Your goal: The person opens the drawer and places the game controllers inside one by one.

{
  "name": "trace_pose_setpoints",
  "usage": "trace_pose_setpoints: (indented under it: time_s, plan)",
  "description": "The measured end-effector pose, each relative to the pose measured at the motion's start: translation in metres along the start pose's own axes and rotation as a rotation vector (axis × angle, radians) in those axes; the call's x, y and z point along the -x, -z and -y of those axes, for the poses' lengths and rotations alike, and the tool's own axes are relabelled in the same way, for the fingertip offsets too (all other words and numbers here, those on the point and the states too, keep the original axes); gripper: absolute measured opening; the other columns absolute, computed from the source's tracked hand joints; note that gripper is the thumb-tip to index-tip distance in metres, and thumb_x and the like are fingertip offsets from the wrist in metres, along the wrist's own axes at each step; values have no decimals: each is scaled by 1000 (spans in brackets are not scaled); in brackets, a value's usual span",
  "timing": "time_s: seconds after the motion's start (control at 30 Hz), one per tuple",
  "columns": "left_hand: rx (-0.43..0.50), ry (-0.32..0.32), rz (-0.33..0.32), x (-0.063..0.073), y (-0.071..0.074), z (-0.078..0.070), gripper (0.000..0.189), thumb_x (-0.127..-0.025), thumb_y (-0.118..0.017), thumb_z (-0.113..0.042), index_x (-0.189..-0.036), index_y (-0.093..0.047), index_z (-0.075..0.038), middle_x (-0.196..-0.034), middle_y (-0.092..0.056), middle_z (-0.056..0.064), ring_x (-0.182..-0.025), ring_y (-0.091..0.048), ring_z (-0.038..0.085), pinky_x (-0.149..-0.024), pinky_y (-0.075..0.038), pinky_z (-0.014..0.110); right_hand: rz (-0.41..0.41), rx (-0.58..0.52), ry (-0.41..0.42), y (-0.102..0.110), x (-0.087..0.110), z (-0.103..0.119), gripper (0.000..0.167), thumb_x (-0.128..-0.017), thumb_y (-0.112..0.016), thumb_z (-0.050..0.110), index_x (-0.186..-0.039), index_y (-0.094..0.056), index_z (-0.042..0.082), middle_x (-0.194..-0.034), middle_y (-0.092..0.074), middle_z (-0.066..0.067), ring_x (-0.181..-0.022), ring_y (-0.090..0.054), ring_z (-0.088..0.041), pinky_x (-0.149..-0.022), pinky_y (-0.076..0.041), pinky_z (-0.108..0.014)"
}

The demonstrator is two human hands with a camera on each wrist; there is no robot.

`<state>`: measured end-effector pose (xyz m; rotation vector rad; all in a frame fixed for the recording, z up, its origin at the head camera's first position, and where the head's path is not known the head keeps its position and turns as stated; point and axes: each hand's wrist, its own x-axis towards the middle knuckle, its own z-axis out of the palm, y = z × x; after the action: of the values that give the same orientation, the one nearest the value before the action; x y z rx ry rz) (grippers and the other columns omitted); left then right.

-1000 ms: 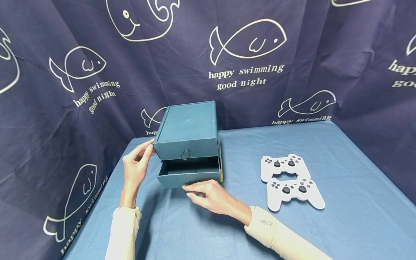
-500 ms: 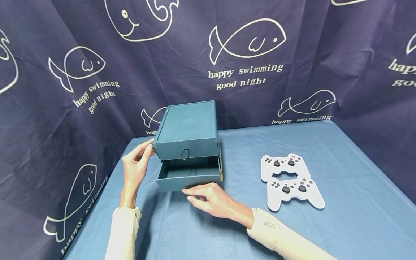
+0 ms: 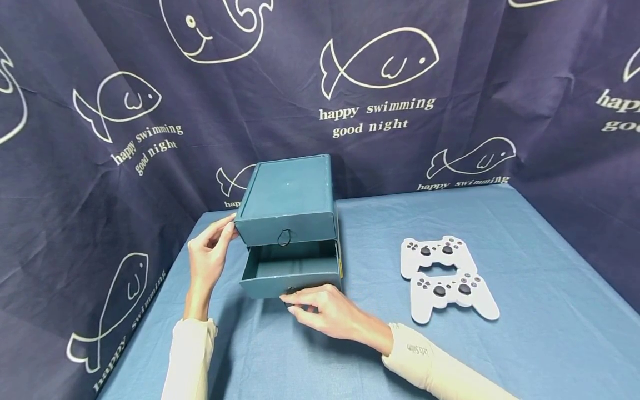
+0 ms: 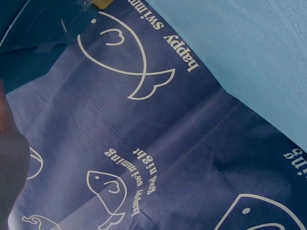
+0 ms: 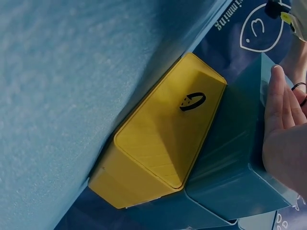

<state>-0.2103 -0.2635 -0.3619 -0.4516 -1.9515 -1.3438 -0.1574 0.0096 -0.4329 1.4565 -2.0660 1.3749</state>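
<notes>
A teal drawer cabinet stands on the table, its top drawer closed and a thin loop hanging from that front. Below, a teal drawer is pulled partway out, with nothing showing inside. My right hand pinches the small dark loop at that drawer's front between thumb and fingertips. At the cabinet's upper left front corner, my left hand holds on with thumb and fingers. In the right wrist view, a yellow drawer with a black loop sits under the teal drawer.
Two white game controllers lie on the right of the blue-covered table, the front one overlapping the back one. A dark blue fish-print cloth hangs behind and along both sides of the table.
The teal drawer has slid a little further out toward me, my right hand moving down with it. My left hand has stayed at the cabinet's corner.
</notes>
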Motion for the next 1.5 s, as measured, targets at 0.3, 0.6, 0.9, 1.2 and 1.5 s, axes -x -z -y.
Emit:
trace_pose_setpoints:
  time_s: [0.3,0.6,0.9,1.2,1.5]
  plan:
    - [26,-10,2,0,0,0,24,-99,-67,3,-122,-75,2,-100,-76,17,-81,-76,11,-77,-56,18,14,-25,-24,-1,3,5,28,-96,-69,2,-123,-76,5,-112,-76,-6,-78,-64,2,-64,-53,-14]
    - [45,10,1,0,-1,0,25,-98,-68,5,-122,-74,4,-101,-77,10,-81,-75,9,-78,-56,18,5,-25,1,-3,6,9,27,-96,-69,1,-122,-76,4,-111,-77,-7,-77,-63,3,-63,-51,-12]
    - [28,8,-1,0,0,-1,24,-99,-68,1,-122,-75,0,-99,-77,13,-81,-76,10,-76,-57,18,0,-15,8,-4,7,14,28,-95,-70,1,-122,-76,4,-113,-76,-6,-77,-63,3,-64,-53,-14]
    - [36,-10,-1,0,0,-1,25,-99,-68,3,-122,-75,2,-99,-77,12,-81,-76,10,-77,-56,18,11,-25,-10,-4,10,17,28,-96,-69,2,-123,-76,5,-112,-76,-4,-75,-60,5,-61,-50,-11]
    - [37,-23,-1,0,0,1,25,-97,-67,7,-121,-74,5,-99,-77,9,-80,-75,10,-76,-56,16,24,-30,-14,-3,11,21,28,-96,-69,2,-124,-76,5,-112,-76,-6,-77,-62,4,-64,-53,-14]
